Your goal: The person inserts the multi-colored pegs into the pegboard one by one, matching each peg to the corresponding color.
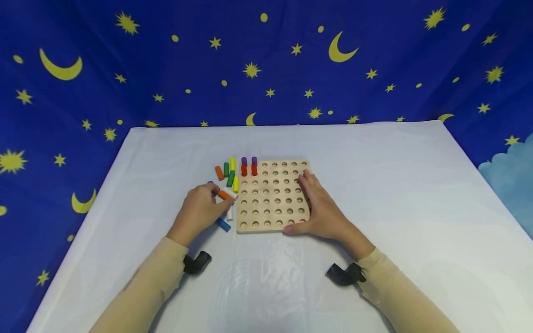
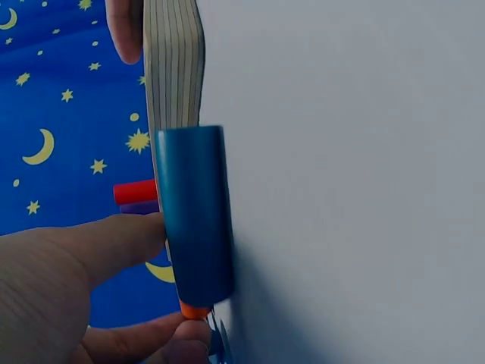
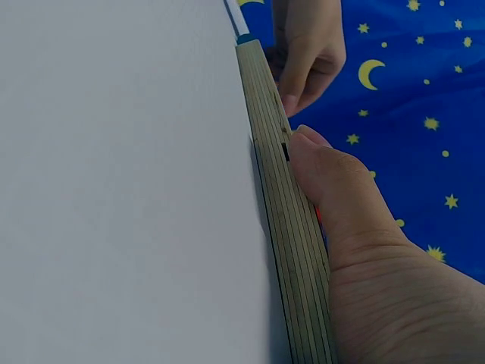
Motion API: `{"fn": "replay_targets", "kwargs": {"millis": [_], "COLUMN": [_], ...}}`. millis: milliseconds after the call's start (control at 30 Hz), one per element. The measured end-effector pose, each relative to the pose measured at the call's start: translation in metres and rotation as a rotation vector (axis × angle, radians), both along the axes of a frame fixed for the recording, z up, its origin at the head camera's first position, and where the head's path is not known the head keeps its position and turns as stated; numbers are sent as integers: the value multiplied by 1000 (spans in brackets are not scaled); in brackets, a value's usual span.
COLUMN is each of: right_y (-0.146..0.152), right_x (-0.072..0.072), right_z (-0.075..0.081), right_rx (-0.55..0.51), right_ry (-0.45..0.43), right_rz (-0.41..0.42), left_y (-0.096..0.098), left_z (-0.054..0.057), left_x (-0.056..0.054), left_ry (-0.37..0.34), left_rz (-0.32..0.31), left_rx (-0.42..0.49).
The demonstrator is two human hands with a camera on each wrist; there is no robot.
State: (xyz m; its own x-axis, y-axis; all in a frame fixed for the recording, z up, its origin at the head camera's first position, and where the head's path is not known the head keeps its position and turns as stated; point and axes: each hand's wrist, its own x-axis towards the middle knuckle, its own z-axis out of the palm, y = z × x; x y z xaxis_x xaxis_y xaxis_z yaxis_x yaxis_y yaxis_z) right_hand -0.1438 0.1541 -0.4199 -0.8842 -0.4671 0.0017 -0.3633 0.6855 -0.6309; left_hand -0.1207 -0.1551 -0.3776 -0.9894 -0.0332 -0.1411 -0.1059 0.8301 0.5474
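Note:
My left hand [image 1: 199, 206] pinches an orange peg [image 1: 225, 194] between thumb and fingertips, just left of the wooden pegboard [image 1: 260, 230]. White pegs [image 1: 230, 213] lie around those fingertips. A blue peg [image 1: 223, 225] lies below the hand and looms large in the left wrist view, in front of the orange peg's end [image 2: 196, 311]. My right hand [image 1: 326, 212] holds the board's near right corner, thumb at the front edge and fingers along the right side. Two purple pegs [image 1: 254, 160] and two red pegs [image 1: 254, 170] stand upright in the board's far left holes.
Loose green pegs [image 1: 230, 179], yellow pegs [image 1: 236, 185] and another orange peg [image 1: 219, 173] lie beside the board's far left corner. Black wrist mounts [image 1: 199, 263] stick out from both sleeves. A blue curtain [image 1: 291, 69] with stars and moons hangs behind the white table [image 1: 374, 152].

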Motion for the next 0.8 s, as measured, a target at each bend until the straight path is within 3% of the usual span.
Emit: {"fn": "replay_targets", "kwargs": {"millis": [367, 533, 667, 800], "right_y": [1, 1, 0, 1], "right_x": [1, 2, 2, 1], "right_z": [1, 3, 3, 2], "right_rx": [-8, -7, -5, -4], "right_ry": [16, 3, -3, -3], "right_rz": [2, -3, -6, -9], "left_y": [11, 11, 10, 13], "left_z": [0, -1, -1, -1], "left_x": [-3, 0, 1, -1], "left_ry": [6, 75, 153, 182], "left_rz": [32, 47, 51, 57], "left_rx": [-20, -5, 44, 111]}}
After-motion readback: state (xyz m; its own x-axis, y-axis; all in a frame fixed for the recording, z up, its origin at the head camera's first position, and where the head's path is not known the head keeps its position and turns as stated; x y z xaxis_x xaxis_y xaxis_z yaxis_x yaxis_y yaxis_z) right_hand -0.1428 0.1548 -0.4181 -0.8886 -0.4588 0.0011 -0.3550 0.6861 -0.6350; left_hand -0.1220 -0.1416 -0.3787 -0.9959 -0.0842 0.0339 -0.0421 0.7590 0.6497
